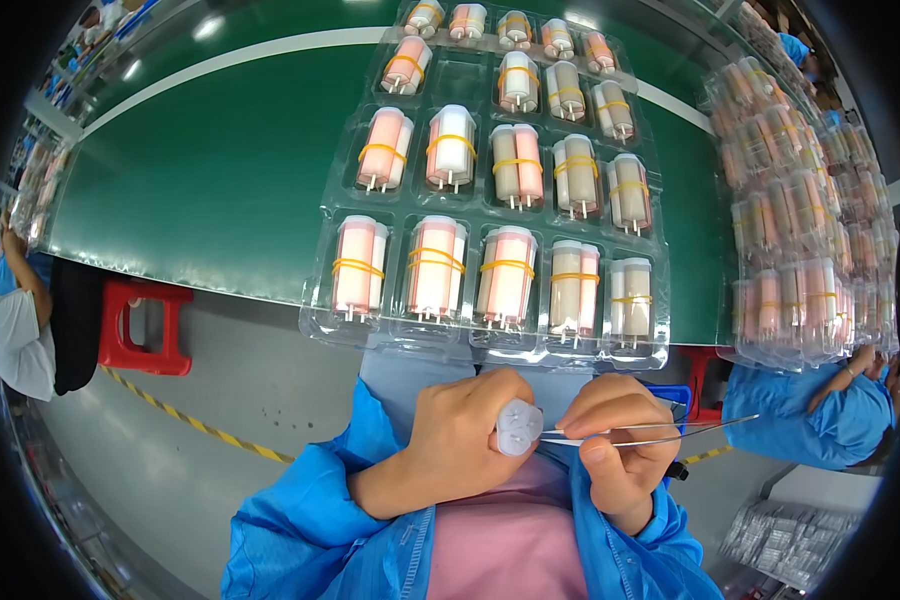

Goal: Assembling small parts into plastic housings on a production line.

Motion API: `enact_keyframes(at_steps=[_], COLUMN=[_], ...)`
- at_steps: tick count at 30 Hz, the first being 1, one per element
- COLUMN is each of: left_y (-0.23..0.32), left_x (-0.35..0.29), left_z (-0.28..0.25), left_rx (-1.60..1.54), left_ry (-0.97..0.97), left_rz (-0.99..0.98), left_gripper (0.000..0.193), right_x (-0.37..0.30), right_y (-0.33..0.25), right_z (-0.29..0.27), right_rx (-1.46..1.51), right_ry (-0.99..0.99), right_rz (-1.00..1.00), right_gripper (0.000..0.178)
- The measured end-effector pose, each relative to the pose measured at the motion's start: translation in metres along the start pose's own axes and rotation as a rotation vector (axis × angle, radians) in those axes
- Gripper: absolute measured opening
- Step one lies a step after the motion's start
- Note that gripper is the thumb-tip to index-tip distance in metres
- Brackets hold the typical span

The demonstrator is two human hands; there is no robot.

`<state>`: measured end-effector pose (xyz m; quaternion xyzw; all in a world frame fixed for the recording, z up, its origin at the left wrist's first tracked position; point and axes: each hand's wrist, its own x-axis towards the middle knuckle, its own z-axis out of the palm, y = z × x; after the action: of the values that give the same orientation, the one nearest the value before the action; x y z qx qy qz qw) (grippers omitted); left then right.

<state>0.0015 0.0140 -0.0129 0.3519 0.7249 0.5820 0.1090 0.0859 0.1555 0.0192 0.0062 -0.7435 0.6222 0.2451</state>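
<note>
My left hand (455, 440) is closed around a piece with a rounded, translucent whitish end (519, 428); my fingers hide the rest of it. In my right hand (625, 450) is a pair of thin metal tweezers (692, 434), pinched between thumb and fingers. The tweezers' tips are at the edge of the whitish end, though contact is hard to tell. Just beyond both hands lies a clear plastic tray (478, 217) with moulded pockets. Its pockets carry bundles of pink, white and grey tubes (437, 265), each wrapped with a yellow rubber band.
The tray rests on a green table (200, 200) and overhangs its near edge. Stacked trays of similar bundles (795, 215) stand at the right. A co-worker in a blue sleeve (820, 410) sits there; another person (20, 330) is at far left, near a red stool (145, 325).
</note>
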Motion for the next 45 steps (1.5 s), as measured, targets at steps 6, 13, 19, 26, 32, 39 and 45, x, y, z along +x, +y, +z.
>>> enact_keyframes(at_steps=[6, 13, 19, 26, 32, 39, 45], left_y=[0.0, 0.002, 0.005, 0.004, 0.001, 0.003, 0.002], left_x=[-0.001, -0.002, -0.001, 0.0, -0.001, 0.001, 0.0], left_z=[-0.002, -0.002, -0.005, -0.006, -0.007, -0.008, -0.007], left_rx=[0.025, -0.125, -0.276, -0.333, -0.318, -0.302, -0.32], left_ry=[-0.041, -0.108, -0.227, -0.305, -0.293, -0.316, -0.314], left_rz=[0.016, -0.059, -0.153, -0.196, -0.146, -0.04, -0.026], left_gripper=[0.025, 0.022, 0.023, 0.026, 0.026, 0.023, 0.023], right_x=[-0.002, 0.001, 0.001, 0.004, 0.007, 0.009, 0.01], right_y=[0.0, 0.001, -0.002, -0.002, -0.001, 0.0, -0.003], right_z=[0.001, 0.004, 0.008, 0.01, 0.005, 0.003, 0.004], right_rx=[0.006, 0.006, 0.098, 0.061, 0.146, 0.034, 0.01], right_ry=[-0.037, -0.057, -0.046, -0.157, -0.148, -0.109, -0.109], right_rz=[0.011, -0.028, 0.012, -0.056, -0.045, -0.018, 0.001], right_gripper=[0.013, 0.014, 0.015, 0.019, 0.019, 0.016, 0.012])
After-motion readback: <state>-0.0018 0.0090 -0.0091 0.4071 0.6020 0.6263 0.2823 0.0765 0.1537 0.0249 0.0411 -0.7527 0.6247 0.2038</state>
